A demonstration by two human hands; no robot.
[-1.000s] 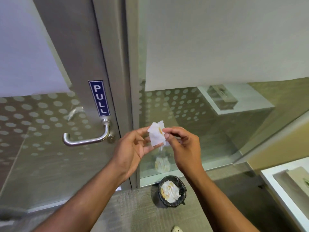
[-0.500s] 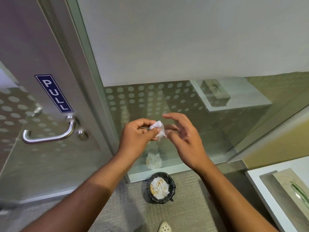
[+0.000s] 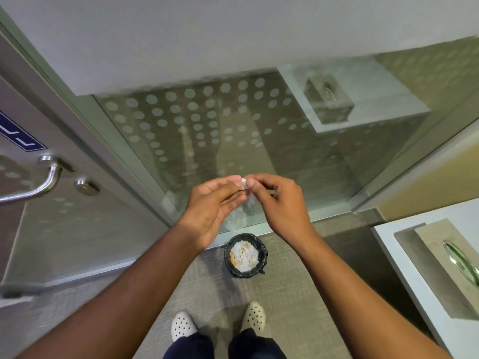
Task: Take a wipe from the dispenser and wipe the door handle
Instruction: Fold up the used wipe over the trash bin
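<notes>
Both hands meet above the black-lined round waste bin (image 3: 245,256): the left hand (image 3: 210,203) and right hand (image 3: 278,200) pinch a small crumpled white wipe (image 3: 244,181) between their fingertips. It looks light, limp and easily torn, so a bunched pinch should suit wiping the curved brushed-steel door handle (image 3: 42,183), well off to the left.

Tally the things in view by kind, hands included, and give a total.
Hands: 2, left hand and right hand
Wipes held: 1, wipe
Door handles: 1, door handle
Bins: 1, bin
Dispensers: 1, dispenser
Shoes: 2, shoes
Total: 8
</notes>
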